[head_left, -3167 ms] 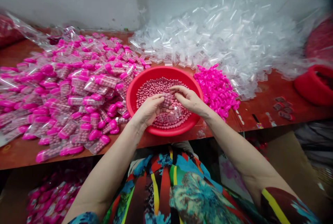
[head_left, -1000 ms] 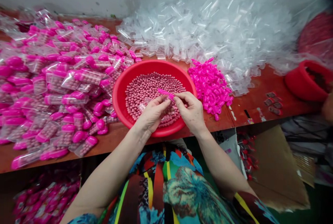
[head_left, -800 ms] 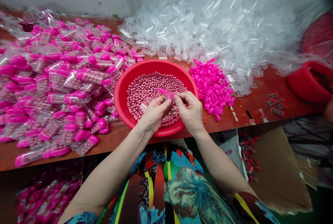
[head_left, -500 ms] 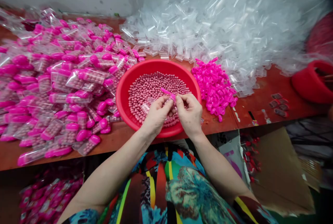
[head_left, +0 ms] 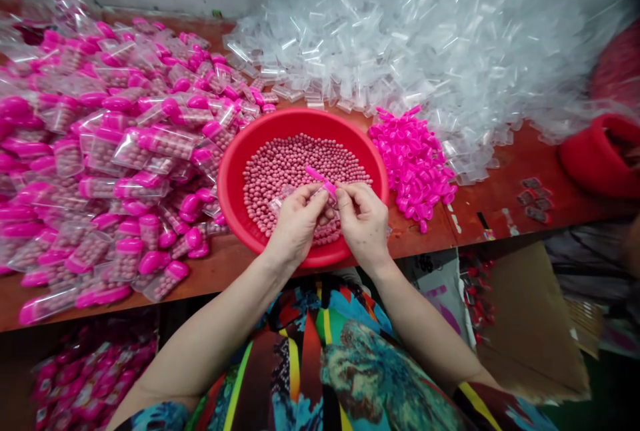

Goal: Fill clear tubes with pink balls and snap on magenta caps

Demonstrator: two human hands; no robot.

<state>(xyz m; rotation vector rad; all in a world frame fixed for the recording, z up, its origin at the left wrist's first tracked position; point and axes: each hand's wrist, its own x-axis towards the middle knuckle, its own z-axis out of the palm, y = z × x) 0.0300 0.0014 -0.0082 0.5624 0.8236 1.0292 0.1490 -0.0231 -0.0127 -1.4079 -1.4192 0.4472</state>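
A round red basin (head_left: 235,177) at the table's front edge holds a layer of small pink beads (head_left: 285,164). Over its near half, my left hand (head_left: 297,224) and my right hand (head_left: 365,221) meet fingertip to fingertip. Both are closed around a small clear tube with a bright pink cap (head_left: 320,179) sticking up between them. The tube's body is mostly hidden by my fingers.
A big heap of filled pink-capped tubes (head_left: 115,151) covers the table's left. Loose pink caps (head_left: 413,161) lie right of the basin. Empty clear tubes (head_left: 400,51) pile up behind. A red container (head_left: 597,157) sits far right. More filled tubes (head_left: 90,377) lie below the table.
Earlier my hands were scooping in the beads with a clear tube; now they hold a tube with a pink cap on it. Over the last second they have hardly moved.
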